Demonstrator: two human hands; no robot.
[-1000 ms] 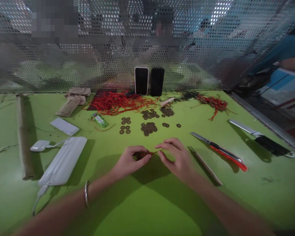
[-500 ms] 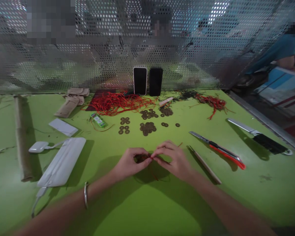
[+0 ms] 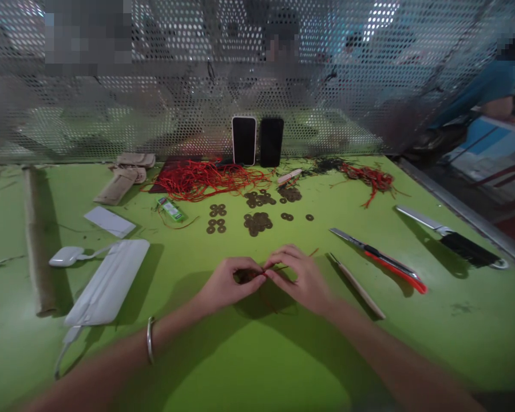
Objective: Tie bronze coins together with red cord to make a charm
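Over the near middle of the green table (image 3: 257,366), my left hand (image 3: 227,281) and my right hand (image 3: 301,280) meet fingertip to fingertip. Both pinch a thin red cord (image 3: 264,272), and a loose end sticks out past my right hand's fingers. Thin strands also hang below the fingertips. Something brownish sits inside the curl of my left hand, mostly hidden. Beyond the hands lie round bronze coins with center holes: a heap (image 3: 258,223), another cluster behind it, and small neat groups (image 3: 217,226) to the left.
A wooden-handled awl (image 3: 358,288), a red utility knife (image 3: 395,268) and a black-handled blade (image 3: 466,247) lie at right. A white power bank (image 3: 109,283) is at left. Tangled red cords (image 3: 206,178) and two phones (image 3: 244,141) stand before a perforated metal screen (image 3: 154,109).
My right thumb and index finger have shifted slightly apart around the cord. My left hand stays nearly still, and the things on the table have not moved.
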